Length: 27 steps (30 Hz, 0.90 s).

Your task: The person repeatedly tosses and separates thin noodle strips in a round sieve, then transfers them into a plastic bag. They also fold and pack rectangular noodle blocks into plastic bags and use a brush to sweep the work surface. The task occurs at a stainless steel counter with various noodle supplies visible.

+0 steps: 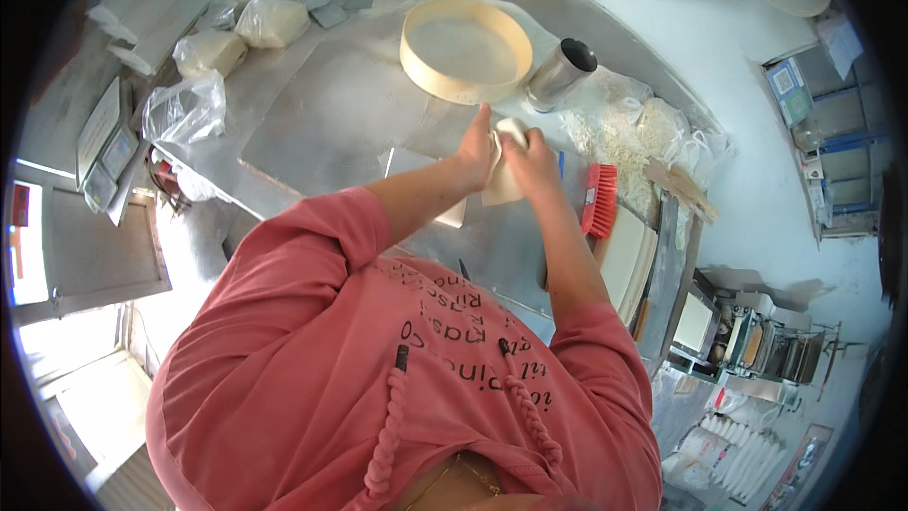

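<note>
My left hand (477,149) and my right hand (536,165) meet over the metal-topped table (333,113). Between them is a folded, pale sheet, apparently dough (505,181). My right fingers close around its rolled upper part; my left palm lies against its left side, fingers extended. A flat, light rectangular piece (452,216) shows below my left forearm; its material is unclear. Just beyond my hands stands a round wooden-rimmed sieve (464,89), with a metal cylinder (555,78) to its right. A red-bristled brush (600,200) lies right of my right forearm.
Cut noodles (624,149) and plastic bags (660,124) are heaped at the right. Stacked pale sheets (624,259) lie below the brush. Filled bags (273,23) and an empty-looking clear bag (186,110) sit at the left, near a scale (112,156). A wall bounds the far side.
</note>
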Available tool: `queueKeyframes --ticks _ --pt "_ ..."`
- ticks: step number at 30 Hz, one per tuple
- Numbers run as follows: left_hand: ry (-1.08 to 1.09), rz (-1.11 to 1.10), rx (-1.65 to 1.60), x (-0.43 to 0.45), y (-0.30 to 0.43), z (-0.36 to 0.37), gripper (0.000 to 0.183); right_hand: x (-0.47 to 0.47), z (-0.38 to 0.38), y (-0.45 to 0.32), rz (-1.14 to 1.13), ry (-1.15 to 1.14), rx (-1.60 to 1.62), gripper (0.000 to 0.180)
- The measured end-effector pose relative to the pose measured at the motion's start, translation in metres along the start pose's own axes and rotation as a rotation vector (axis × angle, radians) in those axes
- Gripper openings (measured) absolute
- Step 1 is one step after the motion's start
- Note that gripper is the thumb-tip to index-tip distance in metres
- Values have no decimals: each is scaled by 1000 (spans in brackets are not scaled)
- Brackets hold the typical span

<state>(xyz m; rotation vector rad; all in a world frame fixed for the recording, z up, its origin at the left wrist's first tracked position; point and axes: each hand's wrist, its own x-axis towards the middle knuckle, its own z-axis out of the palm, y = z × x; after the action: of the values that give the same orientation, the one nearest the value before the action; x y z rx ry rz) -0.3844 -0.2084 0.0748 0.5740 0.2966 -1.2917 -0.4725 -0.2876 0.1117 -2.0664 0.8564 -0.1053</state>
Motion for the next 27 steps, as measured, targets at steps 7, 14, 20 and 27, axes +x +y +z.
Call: queueKeyframes --ticks 7,14,20,27 --pt "167 159 168 -17 29 -28 69 15 14 33 28 -87 549 41" --pt "169 -73 201 -68 82 -68 64 36 94 24 -485 76 -49 44" --pt "-8 506 389 -159 147 -124 51 -2 167 -114 -73 -205 890 40" --pt "172 307 107 -237 281 -229 70 24 330 -238 159 -482 781 36"
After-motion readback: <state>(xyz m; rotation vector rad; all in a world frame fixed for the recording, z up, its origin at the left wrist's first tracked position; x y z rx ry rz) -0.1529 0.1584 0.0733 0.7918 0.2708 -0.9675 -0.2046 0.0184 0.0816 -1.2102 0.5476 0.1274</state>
